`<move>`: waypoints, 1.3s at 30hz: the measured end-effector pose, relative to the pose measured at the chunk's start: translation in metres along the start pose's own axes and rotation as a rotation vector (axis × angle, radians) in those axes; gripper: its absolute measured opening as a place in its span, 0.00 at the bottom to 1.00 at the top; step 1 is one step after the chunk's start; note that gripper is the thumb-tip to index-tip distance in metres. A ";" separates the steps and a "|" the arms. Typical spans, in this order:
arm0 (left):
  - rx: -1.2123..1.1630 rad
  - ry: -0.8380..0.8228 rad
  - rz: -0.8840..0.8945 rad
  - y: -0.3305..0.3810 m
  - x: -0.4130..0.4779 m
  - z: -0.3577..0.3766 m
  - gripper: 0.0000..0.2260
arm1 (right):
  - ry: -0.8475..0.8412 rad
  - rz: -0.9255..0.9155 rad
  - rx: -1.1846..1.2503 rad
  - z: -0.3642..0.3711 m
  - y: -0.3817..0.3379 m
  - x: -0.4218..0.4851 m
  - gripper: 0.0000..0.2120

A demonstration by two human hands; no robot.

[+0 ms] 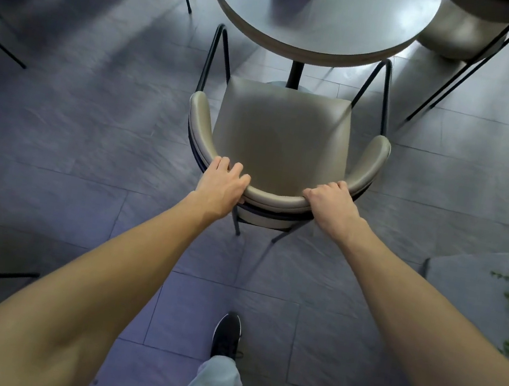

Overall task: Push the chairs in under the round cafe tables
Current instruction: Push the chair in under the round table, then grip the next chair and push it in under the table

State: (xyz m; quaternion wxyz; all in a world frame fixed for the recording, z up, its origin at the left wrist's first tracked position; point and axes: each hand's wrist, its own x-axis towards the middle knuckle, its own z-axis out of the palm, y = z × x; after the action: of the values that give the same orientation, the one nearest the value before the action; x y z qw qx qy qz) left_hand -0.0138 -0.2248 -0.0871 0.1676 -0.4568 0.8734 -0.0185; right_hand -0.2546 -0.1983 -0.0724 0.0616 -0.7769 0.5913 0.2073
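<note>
While the chair (283,137) faces the table (319,14), the left hand (223,185) and right hand (333,201) grip its curved backrest (275,198), fingers curled.

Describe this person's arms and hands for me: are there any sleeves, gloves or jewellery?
The left forearm and right forearm are bare, with no sleeve in view. The left hand and right hand wear no gloves, and no watch, bracelet or ring shows. Lower down are a light trouser leg and a black shoe.

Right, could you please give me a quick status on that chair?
Left grip, right grip holding chair backrest. Seat short of round table. Pedestal dead ahead.
</note>
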 end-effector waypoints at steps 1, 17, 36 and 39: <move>-0.006 -0.011 -0.001 -0.004 0.004 0.000 0.12 | -0.001 0.002 0.004 -0.002 0.000 0.004 0.14; 0.026 -0.181 0.009 -0.016 0.024 -0.032 0.17 | -0.069 -0.014 0.020 -0.019 0.007 0.014 0.16; 0.020 0.162 0.062 0.051 0.141 -0.333 0.15 | 0.142 0.294 0.112 -0.212 0.217 -0.051 0.27; 0.021 0.208 0.059 0.068 0.186 -0.374 0.14 | 0.144 0.324 0.096 -0.225 0.278 -0.049 0.29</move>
State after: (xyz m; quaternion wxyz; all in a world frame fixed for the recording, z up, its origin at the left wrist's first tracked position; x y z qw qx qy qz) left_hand -0.2816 -0.3795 0.2016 0.0815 -0.4245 0.8990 -0.0701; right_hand -0.4715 -0.3131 0.1927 0.0221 -0.6805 0.7208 0.1298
